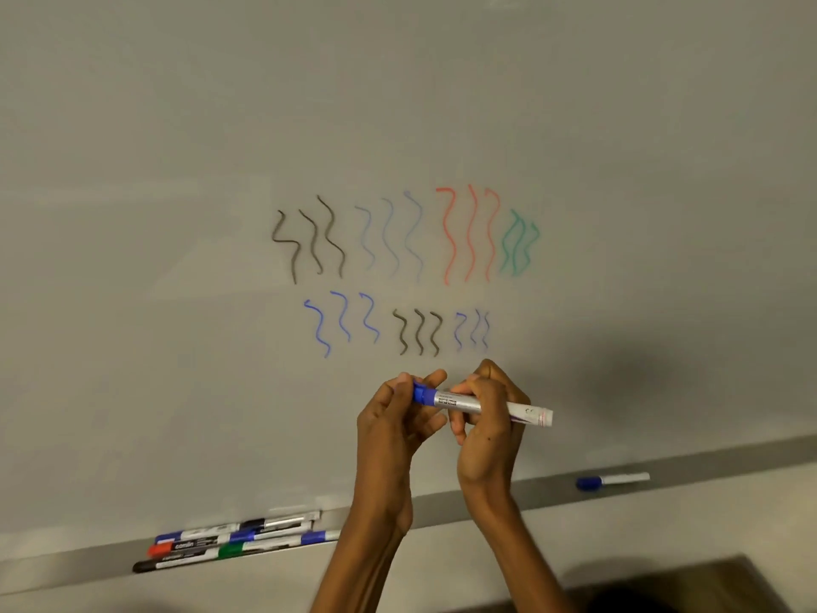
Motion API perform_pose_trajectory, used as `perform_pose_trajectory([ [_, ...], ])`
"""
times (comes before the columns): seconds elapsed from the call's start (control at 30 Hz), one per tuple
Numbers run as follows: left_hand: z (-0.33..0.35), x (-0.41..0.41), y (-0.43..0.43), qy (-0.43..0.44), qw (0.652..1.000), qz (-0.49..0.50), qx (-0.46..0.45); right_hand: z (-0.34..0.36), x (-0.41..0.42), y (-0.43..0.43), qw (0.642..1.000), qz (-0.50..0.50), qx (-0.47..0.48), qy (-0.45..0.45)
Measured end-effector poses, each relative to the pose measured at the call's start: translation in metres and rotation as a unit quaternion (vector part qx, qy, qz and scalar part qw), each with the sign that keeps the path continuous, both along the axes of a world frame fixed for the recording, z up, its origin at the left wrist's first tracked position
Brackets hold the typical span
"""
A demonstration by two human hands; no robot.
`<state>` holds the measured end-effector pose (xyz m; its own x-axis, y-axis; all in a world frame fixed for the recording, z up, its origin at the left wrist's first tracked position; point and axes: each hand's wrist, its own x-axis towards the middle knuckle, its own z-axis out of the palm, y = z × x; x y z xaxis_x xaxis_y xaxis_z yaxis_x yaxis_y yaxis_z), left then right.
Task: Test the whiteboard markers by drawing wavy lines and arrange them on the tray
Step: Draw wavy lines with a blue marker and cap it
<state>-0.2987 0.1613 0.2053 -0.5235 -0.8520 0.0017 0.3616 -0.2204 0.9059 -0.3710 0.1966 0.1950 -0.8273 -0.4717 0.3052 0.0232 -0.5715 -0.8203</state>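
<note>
Left hand: the left hand (393, 422) is pinching the blue cap (423, 393) between thumb and curled fingertips, in front of the whiteboard (177, 214).
Held marker: the held marker (460, 401) is lying nearly level across both hands. Its capped end is sitting in the left fingers, its silver barrel is passing through the right fist, and its white tail is sticking out past that fist to the right.
Right hand: the right hand (486, 431) is wrapping its fingers closely round the middle of the barrel, just beside the left fingertips.
Cap seating: whether the cap is fully seated cannot be told.
Marker cluster: a marker cluster (234, 541) is lying on the tray (716, 465) at its left end. The pens are overlapping, with black, red, blue and green ends showing, so the exact count cannot be told.
Wavy lines: the wavy lines (419, 331) are standing in seven groups of three. The upper row is running dark, pale blue, red, green, and the lower row blue, dark, faint blue.
Lone marker: one lone marker (612, 480) with a blue cap is lying on the tray, well apart to the right of both hands.
Hands counted: two, both gripping the one pen.
</note>
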Motion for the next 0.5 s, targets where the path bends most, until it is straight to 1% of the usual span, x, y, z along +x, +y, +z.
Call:
perform_pose_trajectory([
  [0.17, -0.022, -0.035, 0.031, 0.007, 0.999, 0.001, 0.031, -0.017, -0.026, 0.022, 0.997, -0.059, 0.006, -0.042],
  [0.27, -0.039, -0.061, 0.054, -0.006, 0.999, 0.011, 0.029, -0.028, -0.042, 0.039, 0.993, -0.094, 0.034, -0.068],
  [0.4, -0.054, -0.089, 0.086, -0.007, 0.998, -0.005, 0.056, -0.038, -0.063, 0.067, 0.98, -0.121, 0.044, -0.153],
  [0.5, -0.064, -0.103, 0.107, 0.004, 0.996, -0.042, 0.084, -0.047, -0.078, 0.086, 0.962, -0.136, 0.05, -0.231],
])
